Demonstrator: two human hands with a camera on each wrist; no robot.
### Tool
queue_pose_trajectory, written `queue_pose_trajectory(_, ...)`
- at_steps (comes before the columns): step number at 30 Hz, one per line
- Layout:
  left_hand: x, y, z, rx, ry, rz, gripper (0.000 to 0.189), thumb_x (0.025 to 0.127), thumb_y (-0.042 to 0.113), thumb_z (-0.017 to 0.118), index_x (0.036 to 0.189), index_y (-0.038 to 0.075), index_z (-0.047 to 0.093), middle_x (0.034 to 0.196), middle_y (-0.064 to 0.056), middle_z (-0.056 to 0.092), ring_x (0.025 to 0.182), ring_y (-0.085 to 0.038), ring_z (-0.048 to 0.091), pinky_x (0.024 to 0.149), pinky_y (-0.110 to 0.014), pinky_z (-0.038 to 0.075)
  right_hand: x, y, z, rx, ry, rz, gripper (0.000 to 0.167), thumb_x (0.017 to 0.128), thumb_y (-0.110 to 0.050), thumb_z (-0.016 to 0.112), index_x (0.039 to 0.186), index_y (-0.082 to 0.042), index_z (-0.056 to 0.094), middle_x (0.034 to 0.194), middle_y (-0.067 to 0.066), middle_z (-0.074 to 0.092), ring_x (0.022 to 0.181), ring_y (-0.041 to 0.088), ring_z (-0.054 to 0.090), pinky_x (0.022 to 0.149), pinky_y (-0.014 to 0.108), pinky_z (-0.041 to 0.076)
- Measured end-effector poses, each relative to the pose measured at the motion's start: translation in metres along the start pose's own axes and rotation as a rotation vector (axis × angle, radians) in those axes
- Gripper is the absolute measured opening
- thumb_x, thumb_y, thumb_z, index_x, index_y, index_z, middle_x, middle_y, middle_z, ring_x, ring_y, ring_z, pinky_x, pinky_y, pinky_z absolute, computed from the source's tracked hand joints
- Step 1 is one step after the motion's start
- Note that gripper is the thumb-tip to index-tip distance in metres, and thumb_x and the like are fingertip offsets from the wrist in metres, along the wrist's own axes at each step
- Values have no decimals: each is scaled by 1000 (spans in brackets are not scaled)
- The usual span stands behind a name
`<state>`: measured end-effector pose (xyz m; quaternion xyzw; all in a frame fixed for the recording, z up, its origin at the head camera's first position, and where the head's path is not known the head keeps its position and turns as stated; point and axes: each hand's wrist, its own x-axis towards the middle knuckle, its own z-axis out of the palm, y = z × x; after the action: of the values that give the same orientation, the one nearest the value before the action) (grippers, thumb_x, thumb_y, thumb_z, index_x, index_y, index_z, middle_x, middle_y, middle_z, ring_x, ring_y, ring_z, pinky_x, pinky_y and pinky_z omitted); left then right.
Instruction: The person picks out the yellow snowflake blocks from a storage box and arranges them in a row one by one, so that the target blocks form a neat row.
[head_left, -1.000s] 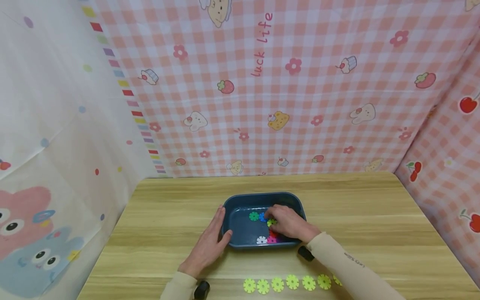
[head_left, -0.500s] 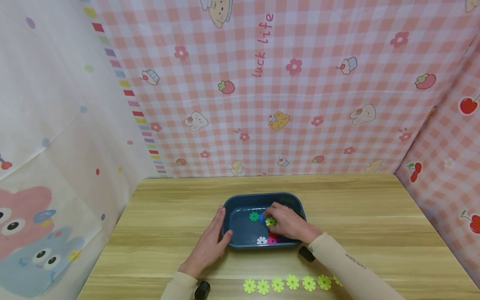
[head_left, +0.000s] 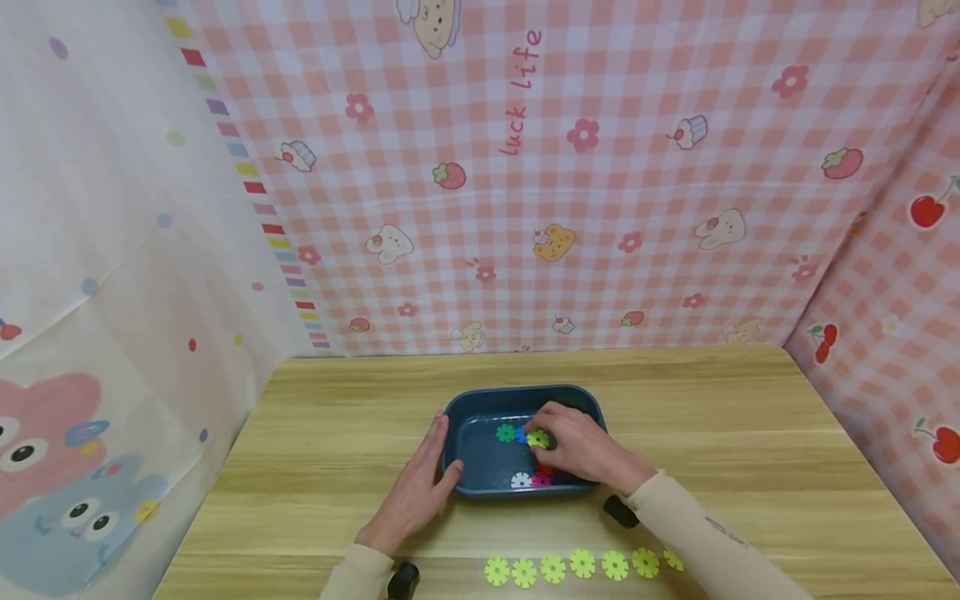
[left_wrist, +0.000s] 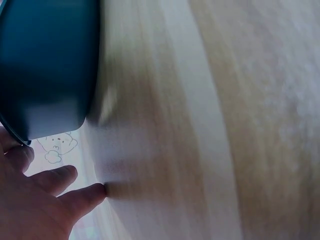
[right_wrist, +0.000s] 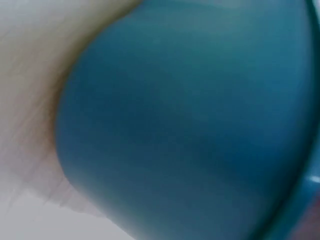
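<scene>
Over the dark blue tray (head_left: 480,492), my right hand (head_left: 581,446) reaches in from the right and pinches a yellow-green interlocking disc (head_left: 537,438) between thumb and fingers. Around it inside lie a green disc (head_left: 506,433), a partly covered blue disc (head_left: 521,434), a white disc (head_left: 521,481) and a pink disc (head_left: 541,481). A red disc shows partly under the hand. My left hand (head_left: 416,487) lies with extended fingers along the tray's left side, its fingertips at the rim. In the left wrist view, its fingers (left_wrist: 55,180) are spread beside the tray wall.
A row of several yellow-green discs (head_left: 552,569) lies near the front of the wooden table (head_left: 337,433); the right sleeve (head_left: 705,533) covers its right end. Patterned cloth (head_left: 637,192) hangs behind the table. The right wrist view is filled mostly by the tray's outer wall (right_wrist: 185,115).
My right hand has raised the yellow-green disc slightly, and more of the disc shows now. The left hand keeps its place at the tray.
</scene>
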<state>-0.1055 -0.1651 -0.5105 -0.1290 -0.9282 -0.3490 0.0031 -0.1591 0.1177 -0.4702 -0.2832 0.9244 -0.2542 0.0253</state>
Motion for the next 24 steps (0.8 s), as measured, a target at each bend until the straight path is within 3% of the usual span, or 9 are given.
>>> queue_pose_trajectory(15, 1, 0, 1, -6, 1, 6, 73, 107, 28, 56, 165, 3, 19, 172, -12, 16, 156, -29, 21, 124, -52, 26, -27, -3, -21, 10, 66, -101, 28, 91, -16, 79, 118, -10, 75, 119, 3, 68, 103, 18, 65, 89, 41, 60)
queue_pose_trajectory(24, 1, -1, 2, 3, 11, 13, 73, 106, 27, 56, 164, 2, 20, 172, -13, 17, 156, -30, 22, 124, -52, 26, -42, -2, -31, 13, 118, -134, 22, 89, -15, 81, 110, -10, 76, 114, 3, 67, 95, 18, 66, 80, 34, 60)
